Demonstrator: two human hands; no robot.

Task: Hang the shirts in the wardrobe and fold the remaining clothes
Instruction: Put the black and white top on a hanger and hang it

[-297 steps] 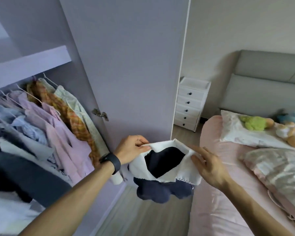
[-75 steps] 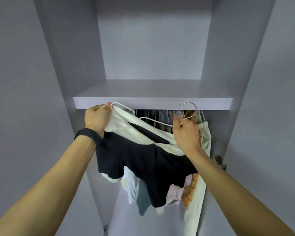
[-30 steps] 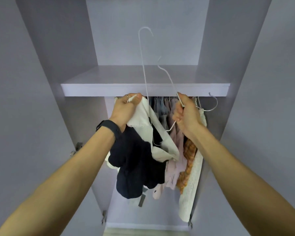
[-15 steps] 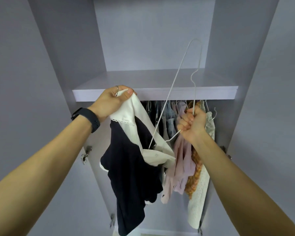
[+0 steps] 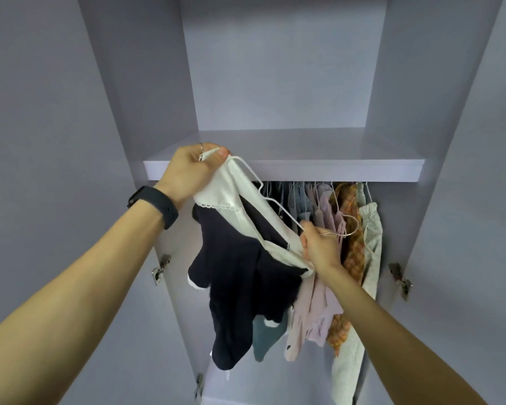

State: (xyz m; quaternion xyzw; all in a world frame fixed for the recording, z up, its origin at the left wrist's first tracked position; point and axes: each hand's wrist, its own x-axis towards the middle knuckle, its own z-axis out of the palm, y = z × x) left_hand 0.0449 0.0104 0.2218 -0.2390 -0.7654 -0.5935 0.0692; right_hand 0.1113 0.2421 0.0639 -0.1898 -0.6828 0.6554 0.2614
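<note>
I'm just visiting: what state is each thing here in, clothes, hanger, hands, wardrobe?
Navy shirt with white collar: not hung yet, held up by both hands.
White wire hanger: partly in the collar, hook free, on nothing.
Left hand: pinches the collar.
Right hand: grips hanger and collar.
Lilac wardrobe doors: open.
Pink, orange plaid and pale clothes: hanging inside.

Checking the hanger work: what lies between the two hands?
In the head view, the shirt's white collar and a white hanger span from left hand to right hand.
</note>
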